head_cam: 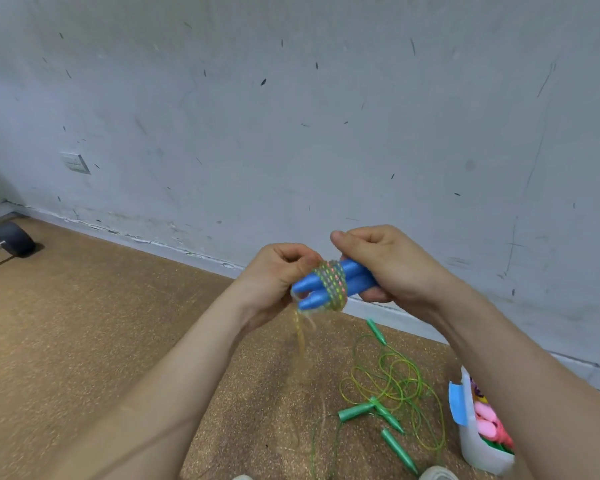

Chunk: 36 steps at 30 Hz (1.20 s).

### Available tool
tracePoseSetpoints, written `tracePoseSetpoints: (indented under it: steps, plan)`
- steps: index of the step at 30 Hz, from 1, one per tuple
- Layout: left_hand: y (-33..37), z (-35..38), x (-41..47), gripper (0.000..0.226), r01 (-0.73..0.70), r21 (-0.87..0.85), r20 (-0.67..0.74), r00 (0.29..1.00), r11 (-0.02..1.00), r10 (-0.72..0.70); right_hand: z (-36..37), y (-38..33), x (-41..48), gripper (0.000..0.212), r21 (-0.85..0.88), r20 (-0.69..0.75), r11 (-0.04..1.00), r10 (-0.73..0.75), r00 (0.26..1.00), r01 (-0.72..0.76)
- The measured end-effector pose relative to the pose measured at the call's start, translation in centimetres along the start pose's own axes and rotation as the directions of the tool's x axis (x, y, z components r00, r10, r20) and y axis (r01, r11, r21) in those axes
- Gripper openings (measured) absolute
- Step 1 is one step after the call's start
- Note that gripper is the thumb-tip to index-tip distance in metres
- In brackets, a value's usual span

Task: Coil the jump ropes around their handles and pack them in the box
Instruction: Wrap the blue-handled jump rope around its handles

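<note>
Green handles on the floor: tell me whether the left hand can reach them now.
Probably not yet: the left hand pinches the rope at the blue handles, which the right hand grips. Nothing covers the green handles below.

text: none legible | labels: none | numbers: none

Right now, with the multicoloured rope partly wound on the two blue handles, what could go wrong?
1. The coil of multicoloured braided rope sits near the tapered tips of the two blue plastic handles; wraps might slide off.
2. The loose tail hangs free; if the left hand loses its pinch while the right hand grips the handles, turns may loosen.
3. The tail could snag the tangled green jump ropes on the floor.
</note>
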State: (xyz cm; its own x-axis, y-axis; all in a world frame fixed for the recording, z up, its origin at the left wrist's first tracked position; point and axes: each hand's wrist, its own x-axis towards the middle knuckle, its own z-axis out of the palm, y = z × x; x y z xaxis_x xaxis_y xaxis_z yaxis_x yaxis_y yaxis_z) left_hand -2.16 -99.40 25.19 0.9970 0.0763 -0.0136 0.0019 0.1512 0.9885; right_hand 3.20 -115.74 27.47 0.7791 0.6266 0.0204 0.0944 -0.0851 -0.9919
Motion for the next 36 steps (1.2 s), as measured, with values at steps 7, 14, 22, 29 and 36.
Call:
tracePoseSetpoints:
  steps: [7,14,22,29,36]
  plan:
    - [-3.2,2.6,0.3,0.025,0.008,0.182,-0.088,0.996,0.983,0.008,0.0,1.1,1.1,0.025,0.526,-0.234,0.850,0.167,0.958,-0.020]
    - [-1.8,2.7,-0.8,0.026,-0.158,0.947,0.115,0.979,0.278,0.166,-1.3,3.0,2.0,0.027,-0.305,-0.513,0.952,-0.177,0.840,0.015]
    - [-0.2,1.6,-1.3,0.012,-0.279,0.940,0.168,0.878,0.195,0.447,-1.1,2.6,1.4,0.011,-0.651,-0.155,0.756,-0.218,0.964,0.066]
    - [0.4,0.0,-0.5,0.004,-0.209,0.858,-0.018,0.900,0.470,0.435,-1.3,1.4,0.9,0.011,-0.451,0.085,0.885,-0.088,0.992,0.117]
    - [1.2,-0.2,-0.7,0.015,-0.091,0.649,-0.096,0.975,0.756,0.199,-1.2,1.3,0.4,0.027,-0.547,0.124,0.817,-0.139,0.982,0.185]
